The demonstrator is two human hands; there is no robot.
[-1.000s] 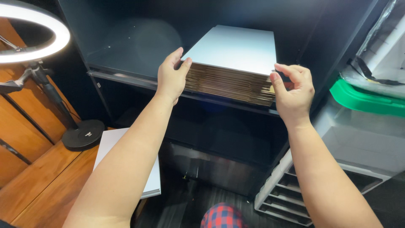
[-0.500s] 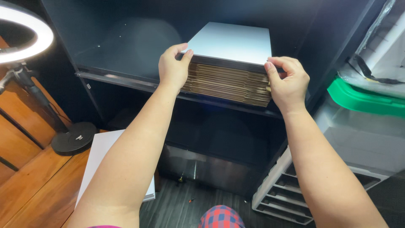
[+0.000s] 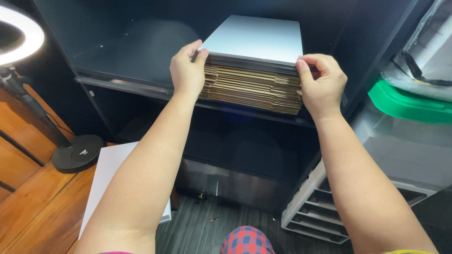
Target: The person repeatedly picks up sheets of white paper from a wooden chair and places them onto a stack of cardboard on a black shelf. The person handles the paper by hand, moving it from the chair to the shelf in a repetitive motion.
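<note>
A stack of flattened cardboard sheets (image 3: 254, 87), white on top, sits on the dark shelf (image 3: 127, 84). The left hand (image 3: 187, 70) and right hand (image 3: 320, 84) each pinch its top sheets at a front corner. An uneven pull could fan the layers — spilling them off the shelf edge.

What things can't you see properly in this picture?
- Head view: the back of the cardboard stack fades into the dark shelf.
- Left hand and right hand: some fingertips hidden behind the stack.
- Ring light: cut off by the left edge.
</note>
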